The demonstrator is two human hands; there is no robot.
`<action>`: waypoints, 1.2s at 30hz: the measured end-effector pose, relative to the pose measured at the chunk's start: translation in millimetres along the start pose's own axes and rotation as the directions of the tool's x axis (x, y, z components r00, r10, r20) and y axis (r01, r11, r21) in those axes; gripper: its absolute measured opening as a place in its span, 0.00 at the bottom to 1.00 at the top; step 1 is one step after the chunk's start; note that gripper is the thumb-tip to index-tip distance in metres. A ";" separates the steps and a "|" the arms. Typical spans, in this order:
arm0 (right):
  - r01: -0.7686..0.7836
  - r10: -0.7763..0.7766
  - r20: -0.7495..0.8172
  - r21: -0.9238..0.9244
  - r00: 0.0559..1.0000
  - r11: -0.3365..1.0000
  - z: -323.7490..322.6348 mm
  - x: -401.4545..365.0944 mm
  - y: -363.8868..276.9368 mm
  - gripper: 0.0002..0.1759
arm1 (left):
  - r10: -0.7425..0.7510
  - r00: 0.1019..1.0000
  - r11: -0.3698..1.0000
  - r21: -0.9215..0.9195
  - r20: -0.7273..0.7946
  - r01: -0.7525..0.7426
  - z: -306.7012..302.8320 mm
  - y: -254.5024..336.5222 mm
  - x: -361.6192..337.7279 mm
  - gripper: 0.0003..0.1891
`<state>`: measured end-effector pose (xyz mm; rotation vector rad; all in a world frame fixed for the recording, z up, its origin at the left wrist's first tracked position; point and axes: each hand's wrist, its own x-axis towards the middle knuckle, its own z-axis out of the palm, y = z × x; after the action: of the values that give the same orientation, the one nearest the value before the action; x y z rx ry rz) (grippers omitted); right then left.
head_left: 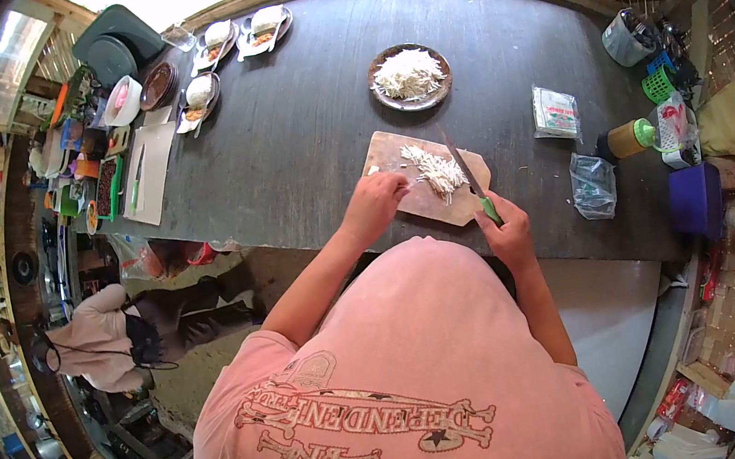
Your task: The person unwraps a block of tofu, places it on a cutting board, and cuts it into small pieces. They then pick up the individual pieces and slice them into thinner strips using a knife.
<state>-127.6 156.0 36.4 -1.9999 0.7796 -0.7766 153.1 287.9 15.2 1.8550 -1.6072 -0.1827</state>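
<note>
My right hand (506, 225) grips the green handle of a kitchen knife (465, 165), its blade pointing away from me across the right part of a wooden cutting board (402, 208). A pile of thin white shredded strips (437, 171) lies on the board, left of the blade. Over the board's left side is my left hand (375, 202), fingers curled together; whatever they may hold is too small to make out. A small white piece (373, 170) rests near the board's left edge. Beyond the board, a brown plate (380, 102) carries a heap of similar white strips (409, 73).
On the dark table (301, 145) lie a plastic-wrapped pack (555, 113), a clear plastic bag (594, 186) and a bottle with a green cap (630, 139). Plates of food (264, 31) stand far left, near another knife (138, 178). Another person (104, 343) is at the lower left.
</note>
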 end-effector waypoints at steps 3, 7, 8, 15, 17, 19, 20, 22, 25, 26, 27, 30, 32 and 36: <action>-0.177 0.166 0.125 0.087 0.978 0.980 6.0 14.0 -13.5 0.14 | -0.065 0.997 0.975 -0.212 0.033 0.070 9.3 20.5 6.6 0.10; -0.150 0.130 0.200 0.089 0.971 0.985 27.1 31.6 -29.8 0.12 | -0.116 0.981 0.818 -0.544 0.158 0.185 10.3 48.9 12.8 0.13; -0.140 0.106 0.231 0.140 0.967 0.980 30.0 32.8 -34.8 0.11 | -0.125 0.975 0.867 -0.458 0.183 0.197 8.1 50.4 12.9 0.14; -0.287 0.204 0.292 0.277 0.934 0.917 50.5 28.9 -22.0 0.11 | -0.054 0.972 0.860 -0.483 0.231 0.163 -1.0 33.2 2.6 0.13; -0.355 0.238 0.362 0.302 0.901 0.885 55.4 33.2 -16.6 0.11 | -0.040 0.972 0.939 -0.325 0.231 0.116 -7.0 34.8 4.4 0.13; -0.341 0.229 0.369 0.274 0.901 0.899 56.9 40.0 -15.4 0.11 | -0.047 0.964 0.940 -0.315 0.262 0.131 -14.7 36.8 10.6 0.13; -0.328 0.222 0.375 0.247 0.900 0.912 56.7 43.6 -15.0 0.10 | -0.053 0.954 0.942 -0.304 0.294 0.146 -16.3 36.4 14.1 0.14; -0.332 0.225 0.369 0.257 0.902 0.908 57.1 48.1 -15.8 0.10 | -0.057 0.955 0.934 -0.324 0.289 0.154 -14.7 33.1 18.2 0.15; -0.344 0.234 0.358 0.281 0.904 0.896 59.4 51.6 -14.0 0.10 | -0.028 0.961 0.929 -0.348 0.276 0.127 -10.6 28.7 19.6 0.15; -0.349 0.238 0.355 0.293 0.904 0.890 60.0 51.4 -11.7 0.10 | 0.006 0.964 0.931 -0.353 0.265 0.091 -8.2 27.9 19.1 0.16; -0.352 0.241 0.354 0.291 0.903 0.890 59.9 51.6 -7.7 0.10 | 0.007 0.964 0.930 -0.357 0.266 0.092 -7.2 27.5 19.2 0.16; -0.284 0.192 0.358 0.226 0.914 0.932 58.2 46.7 -3.2 0.10 | 0.017 0.959 0.895 -0.432 0.282 0.111 -4.4 27.6 11.6 0.15; -0.442 0.315 0.409 0.264 0.856 0.857 54.7 45.0 -11.9 0.09 | -0.101 0.968 0.834 -0.510 0.230 0.208 -2.2 28.9 8.0 0.14; -0.498 0.340 0.417 0.365 0.843 0.787 59.9 42.9 -8.2 0.08 | -0.153 0.955 0.707 -0.646 0.255 0.286 7.8 20.4 3.4 0.14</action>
<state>-54.2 155.7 25.8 -1.3925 0.7258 -0.2994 133.0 281.3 21.7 1.4483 -1.1763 -0.9502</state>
